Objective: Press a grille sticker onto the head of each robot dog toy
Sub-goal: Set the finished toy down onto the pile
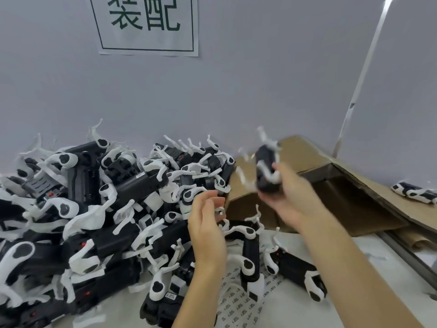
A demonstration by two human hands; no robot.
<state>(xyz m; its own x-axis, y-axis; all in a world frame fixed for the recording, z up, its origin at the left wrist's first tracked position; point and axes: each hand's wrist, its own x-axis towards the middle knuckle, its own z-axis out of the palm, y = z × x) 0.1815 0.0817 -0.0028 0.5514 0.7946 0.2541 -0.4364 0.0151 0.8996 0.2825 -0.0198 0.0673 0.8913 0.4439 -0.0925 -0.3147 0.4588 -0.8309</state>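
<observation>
The right hand (pixel 290 185) holds one robot dog toy (pixel 268 170) aloft near the far right of the desk (pixel 354 261), above the open cardboard box (pixel 335 195); its fingers (pixel 277 169) wrap the black body, whose long axis runs roughly upright, tilted slightly away, white legs projecting. The toy is motion-blurred, so the head end cannot be identified. The left hand (pixel 207 223) is raised to the left of and below the toy, well apart from it, palm turned toward it, fingers loosely curled; a small pale item shows at the fingertips, possibly a grille sticker, but this cannot be confirmed. The sticker sheet (pixel 238 304) lies flat on the desk near the front edge, between the forearms. A pile of toys (pixel 94 209) fills the left half of the desk. Judgement: the held toy must be brought toward the left hand with the head facing it.
</observation>
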